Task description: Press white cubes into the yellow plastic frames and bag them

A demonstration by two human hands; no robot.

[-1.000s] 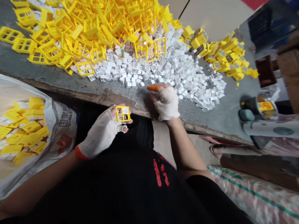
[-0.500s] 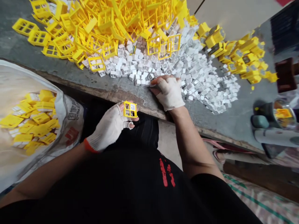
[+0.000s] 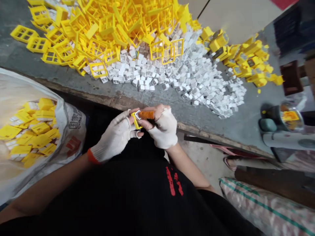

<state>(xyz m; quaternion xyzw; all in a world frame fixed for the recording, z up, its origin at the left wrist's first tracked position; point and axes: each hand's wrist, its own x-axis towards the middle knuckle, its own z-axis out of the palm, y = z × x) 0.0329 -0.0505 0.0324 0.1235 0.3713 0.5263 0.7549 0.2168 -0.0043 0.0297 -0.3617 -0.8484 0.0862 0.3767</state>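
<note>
My left hand (image 3: 116, 136), in a white fingerless glove with an orange cuff, holds a small yellow frame (image 3: 138, 123) tilted nearly edge-on. My right hand (image 3: 164, 126), also gloved, meets it there, with fingertips pinched at a white plastic cube (image 3: 137, 114) in the frame's upper part. An orange cylindrical piece or finger wrap (image 3: 147, 114) runs along the right fingers; I cannot tell which. The right fingers hide part of the frame. Beyond both hands lie loose white cubes (image 3: 189, 77) and a heap of yellow frames (image 3: 98, 36) on the grey table (image 3: 169, 101).
At my left stands a white woven sack (image 3: 73, 124) holding yellow-and-white pieces (image 3: 36, 127). Yellow blocks (image 3: 248, 60) lie at the table's far right, near a clear container (image 3: 291, 116). Another person's foot (image 3: 231, 163) shows at right, above a striped sack (image 3: 265, 203).
My right hand has come from the white cubes on the table down to the frame in my left hand. The frame has turned from face-up to nearly edge-on.
</note>
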